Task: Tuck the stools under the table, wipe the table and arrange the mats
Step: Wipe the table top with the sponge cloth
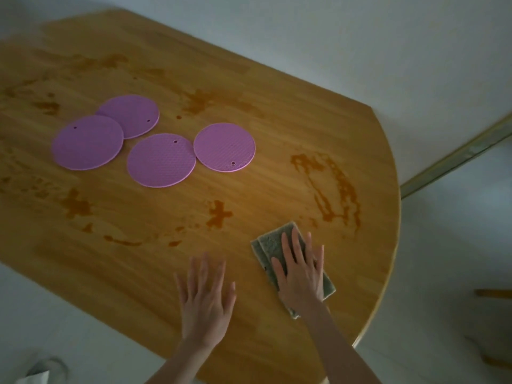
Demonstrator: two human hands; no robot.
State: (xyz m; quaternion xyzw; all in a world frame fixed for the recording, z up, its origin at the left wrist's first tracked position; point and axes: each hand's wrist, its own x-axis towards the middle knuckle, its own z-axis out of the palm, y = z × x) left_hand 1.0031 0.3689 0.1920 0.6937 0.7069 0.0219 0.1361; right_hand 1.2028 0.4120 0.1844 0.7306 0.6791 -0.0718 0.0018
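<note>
Left hand rests flat and empty on table, right hand's straight fingers press cloth

The table was honey-brown wood with darker orange-brown smears. Four mats were lilac with a fine honeycomb texture. The cloth was grey-green. The floor was pale grey.

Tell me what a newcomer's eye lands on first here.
Four purple round mats cluster left of centre on the wooden table. Dark smears blotch the wood, the largest near the right edge. Near the front edge the right hand presses flat on a grey-green cloth, the left hand open beside it.
</note>
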